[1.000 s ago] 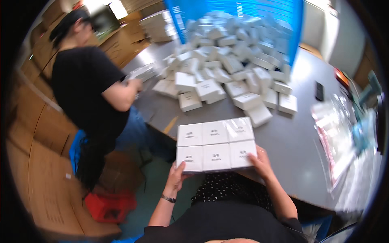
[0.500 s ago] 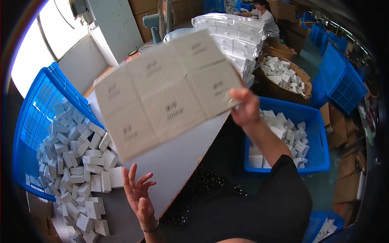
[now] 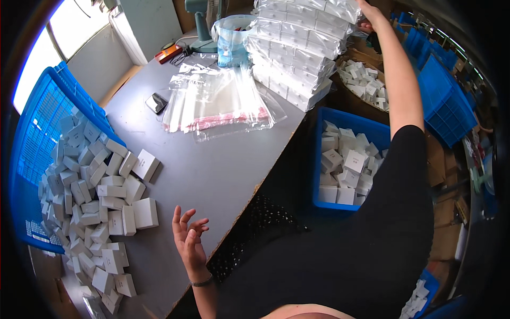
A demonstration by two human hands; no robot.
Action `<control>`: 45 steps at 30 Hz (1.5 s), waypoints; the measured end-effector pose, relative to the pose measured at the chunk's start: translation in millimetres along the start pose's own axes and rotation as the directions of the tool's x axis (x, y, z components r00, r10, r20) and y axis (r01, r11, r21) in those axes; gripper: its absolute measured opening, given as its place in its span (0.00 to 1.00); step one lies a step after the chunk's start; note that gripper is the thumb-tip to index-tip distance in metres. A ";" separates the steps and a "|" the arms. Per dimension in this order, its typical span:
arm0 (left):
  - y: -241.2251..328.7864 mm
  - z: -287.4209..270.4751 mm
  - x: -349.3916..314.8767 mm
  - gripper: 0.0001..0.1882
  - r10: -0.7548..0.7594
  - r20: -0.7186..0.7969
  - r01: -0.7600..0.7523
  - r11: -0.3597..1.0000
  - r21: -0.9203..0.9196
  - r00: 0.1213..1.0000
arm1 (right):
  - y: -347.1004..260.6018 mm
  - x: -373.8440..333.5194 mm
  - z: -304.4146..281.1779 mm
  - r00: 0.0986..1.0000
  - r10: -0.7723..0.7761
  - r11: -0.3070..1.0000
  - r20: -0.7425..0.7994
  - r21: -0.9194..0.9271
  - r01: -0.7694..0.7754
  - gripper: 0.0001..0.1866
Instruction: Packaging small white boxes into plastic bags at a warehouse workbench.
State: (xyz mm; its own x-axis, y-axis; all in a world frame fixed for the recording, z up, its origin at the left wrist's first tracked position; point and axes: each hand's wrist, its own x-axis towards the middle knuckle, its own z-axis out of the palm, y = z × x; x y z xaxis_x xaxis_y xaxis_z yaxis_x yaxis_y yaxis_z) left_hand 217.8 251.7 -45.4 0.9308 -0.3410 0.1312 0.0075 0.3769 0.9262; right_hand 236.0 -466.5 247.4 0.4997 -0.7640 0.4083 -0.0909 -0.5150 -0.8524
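Head view: left hand [image 3: 190, 245] empty, fingers loosely spread over the worktop [image 3: 207, 165]. Right hand [image 3: 370, 14], well apart from it, is at the top right of the stack of wrapped white boxes [image 3: 289, 48]; fingers partly hidden, grip cannot be told. Clear bags [image 3: 223, 103] lie beside the stack; loose boxes [image 3: 101, 186] spill from a blue basket [image 3: 33, 165].

Bags [image 3: 220, 103] on tbl [image 3: 212, 165], box pile [image 3: 101, 191] L, pack stack [image 3: 297, 45] R.
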 end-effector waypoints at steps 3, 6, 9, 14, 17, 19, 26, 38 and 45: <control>1.3 -18.4 -14.6 0.37 -0.023 -0.123 0.019 0.999 -0.031 0.992 | -38.8 -36.8 15.8 0.987 0.015 0.906 -0.161 -0.416 -0.081 0.36; -16.2 -34.7 -25.1 0.30 -0.071 -0.191 0.057 0.995 -0.078 0.979 | -44.4 -58.8 55.9 0.531 -0.832 0.327 -0.163 -0.916 0.231 0.28; -34.1 -40.8 -37.7 0.22 -0.193 -0.255 0.177 0.981 -0.085 0.947 | -31.0 -158.5 220.1 0.397 -0.917 0.394 -0.026 -0.196 0.898 0.11; -45.6 -36.5 -40.6 0.23 -0.194 -0.310 0.178 0.981 -0.080 0.931 | 99.7 -262.1 451.2 0.589 -0.518 0.711 0.620 -0.071 0.700 0.11; -48.3 -43.0 -57.0 0.23 -0.133 -0.411 0.112 0.991 -0.075 0.902 | 133.0 -263.1 489.2 0.771 -0.364 0.836 0.523 -0.180 0.518 0.10; -52.6 -50.8 -70.6 0.22 -0.185 -0.497 0.066 0.967 -0.248 0.848 | 127.5 -255.0 500.6 0.770 -0.244 0.893 0.590 -0.174 0.416 0.10; -45.2 -60.5 -63.1 0.22 -0.270 -0.468 0.125 0.940 -0.317 0.842 | 81.6 -193.1 492.4 0.811 0.304 0.829 0.500 0.281 -0.484 0.11; -21.1 -74.5 -61.9 0.31 -0.102 -0.622 -0.002 0.986 -0.164 0.776 | -9.2 -534.9 317.8 -0.390 -0.633 0.603 0.669 0.742 0.294 0.10; -12.1 -97.9 -172.9 0.27 0.132 -0.918 0.236 0.944 0.232 0.374 | -70.4 -499.0 409.4 -0.549 -0.262 0.827 0.793 0.478 0.296 0.11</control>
State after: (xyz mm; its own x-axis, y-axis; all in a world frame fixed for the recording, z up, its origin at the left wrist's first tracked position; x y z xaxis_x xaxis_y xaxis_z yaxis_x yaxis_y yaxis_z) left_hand 92.6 390.4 -113.9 0.6843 0.7129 -0.1533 0.1421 0.0758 0.9869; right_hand 345.7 110.2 -30.1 0.4326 0.8633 -0.2600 0.4845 -0.4658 -0.7405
